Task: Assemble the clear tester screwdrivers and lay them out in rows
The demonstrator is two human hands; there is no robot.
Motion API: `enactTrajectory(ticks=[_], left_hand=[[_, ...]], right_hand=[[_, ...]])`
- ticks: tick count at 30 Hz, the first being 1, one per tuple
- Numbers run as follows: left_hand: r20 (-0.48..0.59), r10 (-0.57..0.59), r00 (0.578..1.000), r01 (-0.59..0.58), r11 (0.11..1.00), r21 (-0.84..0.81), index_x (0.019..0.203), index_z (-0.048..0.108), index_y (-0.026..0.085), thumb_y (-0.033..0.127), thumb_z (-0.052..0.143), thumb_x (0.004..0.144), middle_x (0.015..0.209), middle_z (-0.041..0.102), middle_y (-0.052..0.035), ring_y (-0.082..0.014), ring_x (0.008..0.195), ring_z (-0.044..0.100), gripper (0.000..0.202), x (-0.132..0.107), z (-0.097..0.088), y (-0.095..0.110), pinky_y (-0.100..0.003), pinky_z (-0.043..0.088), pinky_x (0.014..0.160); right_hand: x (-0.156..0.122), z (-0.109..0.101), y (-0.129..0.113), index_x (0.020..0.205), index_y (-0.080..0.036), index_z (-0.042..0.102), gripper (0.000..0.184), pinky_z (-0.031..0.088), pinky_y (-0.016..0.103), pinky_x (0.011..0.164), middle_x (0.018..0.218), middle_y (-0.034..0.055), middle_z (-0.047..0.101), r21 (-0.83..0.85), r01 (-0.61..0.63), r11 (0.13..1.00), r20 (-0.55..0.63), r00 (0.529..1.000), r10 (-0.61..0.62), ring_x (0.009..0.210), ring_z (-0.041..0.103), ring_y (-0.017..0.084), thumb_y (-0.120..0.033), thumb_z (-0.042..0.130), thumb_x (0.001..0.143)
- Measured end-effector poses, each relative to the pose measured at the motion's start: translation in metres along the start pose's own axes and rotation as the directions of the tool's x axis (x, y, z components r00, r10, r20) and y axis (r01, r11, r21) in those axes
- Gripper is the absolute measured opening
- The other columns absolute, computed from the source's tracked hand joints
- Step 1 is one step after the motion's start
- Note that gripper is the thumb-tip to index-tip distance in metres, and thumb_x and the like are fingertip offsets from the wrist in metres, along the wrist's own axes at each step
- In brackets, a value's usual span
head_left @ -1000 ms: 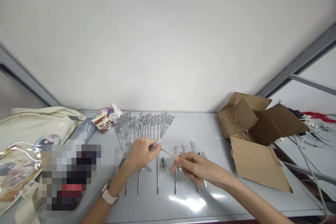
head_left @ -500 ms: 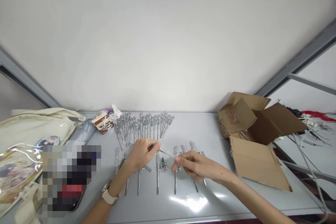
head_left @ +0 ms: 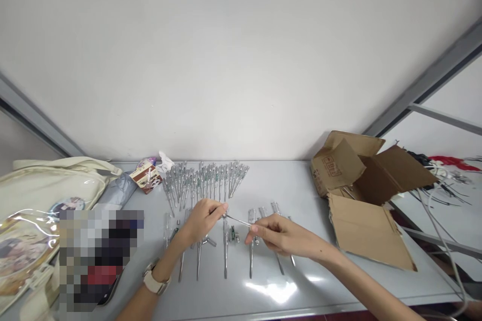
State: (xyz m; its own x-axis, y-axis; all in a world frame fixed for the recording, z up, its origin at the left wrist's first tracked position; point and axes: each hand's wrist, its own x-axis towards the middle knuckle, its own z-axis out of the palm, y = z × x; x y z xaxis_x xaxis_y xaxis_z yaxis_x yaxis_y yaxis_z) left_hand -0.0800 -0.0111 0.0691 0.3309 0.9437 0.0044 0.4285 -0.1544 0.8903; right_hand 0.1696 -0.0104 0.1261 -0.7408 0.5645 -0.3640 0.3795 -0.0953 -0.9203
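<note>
A thin metal screwdriver [head_left: 238, 219] with a narrow shaft spans the gap between my two hands. My left hand [head_left: 204, 219] is closed round its handle end, which the fingers hide. The shaft's other end is pinched in the fingers of my right hand [head_left: 277, 233]. Below them lies a row of clear-handled screwdrivers, among them one in the middle [head_left: 226, 248] and one under my right fingertips [head_left: 251, 258]. Small green and silver parts [head_left: 233, 234] sit between those two. Farther back, several more clear-handled screwdrivers [head_left: 205, 180] are fanned out side by side.
On the right stands an open cardboard box [head_left: 335, 168] with flaps spread, one over the table. A cream bag [head_left: 86, 180], a grey wrapped bundle [head_left: 119, 189] and a small printed packet [head_left: 146, 177] occupy the left. Cables [head_left: 444, 235] hang beyond the box.
Both hands keep their hold on the screwdriver and have barely moved. My left hand has shifted slightly, and the whole view has drifted a little.
</note>
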Motion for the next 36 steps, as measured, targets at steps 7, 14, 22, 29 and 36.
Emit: enactTrajectory(ticks=[7, 14, 22, 29, 36], left_hand=[[0.036, -0.013, 0.999, 0.009, 0.996, 0.093, 0.058, 0.019, 0.02, 0.047, 0.036, 0.096, 0.054, 0.018, 0.0052, -0.0099, 0.052, 0.019, 0.049, -0.001, -0.002, 0.003, -0.03, 0.015, 0.054], [0.062, 0.012, 0.998, -0.024, 0.98, 0.197, 0.059, 0.019, 0.019, 0.043, 0.038, 0.094, 0.056, 0.018, 0.0051, -0.01, 0.053, 0.02, 0.047, -0.001, -0.003, 0.008, -0.03, 0.016, 0.055], [0.042, 0.0, 0.999, -0.012, 0.955, 0.298, 0.059, 0.019, 0.019, 0.039, 0.039, 0.094, 0.055, 0.02, 0.0049, -0.0102, 0.052, 0.022, 0.044, 0.0, -0.002, 0.005, -0.03, 0.016, 0.056], [-0.003, -0.017, 1.0, 0.017, 0.951, 0.308, 0.06, 0.019, 0.019, 0.04, 0.043, 0.091, 0.055, 0.019, 0.0052, -0.0099, 0.053, 0.021, 0.044, 0.001, -0.003, 0.002, -0.029, 0.015, 0.055], [-0.129, -0.023, 0.991, 0.057, 0.962, 0.267, 0.059, 0.02, 0.02, 0.039, 0.045, 0.088, 0.055, 0.02, 0.0055, -0.0095, 0.054, 0.022, 0.043, 0.002, -0.005, 0.001, -0.028, 0.016, 0.056]], right_hand=[[0.0, -0.002, -0.004, 0.094, -0.017, 0.075, 0.054, 0.016, 0.023, 0.044, 0.052, -0.0082, 0.025, -0.193, 0.0, 0.981, -0.058, 0.998, -0.011, 0.046, 0.02, 0.007, -0.06, 0.042, 0.096], [-0.003, 0.0, -0.014, 0.086, -0.018, 0.072, 0.046, 0.021, 0.025, 0.048, 0.055, -0.0054, 0.032, -0.436, -0.069, 0.898, -0.155, 0.988, 0.001, 0.049, 0.025, 0.008, -0.052, 0.043, 0.097], [-0.008, 0.021, -0.025, 0.078, -0.019, 0.055, 0.034, 0.018, 0.025, 0.049, 0.057, -0.0016, 0.048, -0.79, -0.161, 0.591, -0.293, 0.947, -0.133, 0.045, 0.034, 0.01, -0.038, 0.038, 0.101], [-0.002, 0.029, -0.01, 0.093, -0.016, 0.057, 0.012, 0.014, 0.03, 0.046, 0.063, 0.0005, 0.058, -0.99, -0.134, 0.05, -0.141, 0.871, -0.471, 0.045, 0.055, 0.015, -0.015, 0.045, 0.097], [-0.001, 0.026, -0.003, 0.123, -0.008, 0.052, 0.05, 0.034, 0.031, 0.052, 0.068, 0.0024, 0.059, -0.956, -0.179, -0.231, 0.018, 0.754, -0.657, 0.054, 0.053, 0.016, 0.009, 0.041, 0.077]])
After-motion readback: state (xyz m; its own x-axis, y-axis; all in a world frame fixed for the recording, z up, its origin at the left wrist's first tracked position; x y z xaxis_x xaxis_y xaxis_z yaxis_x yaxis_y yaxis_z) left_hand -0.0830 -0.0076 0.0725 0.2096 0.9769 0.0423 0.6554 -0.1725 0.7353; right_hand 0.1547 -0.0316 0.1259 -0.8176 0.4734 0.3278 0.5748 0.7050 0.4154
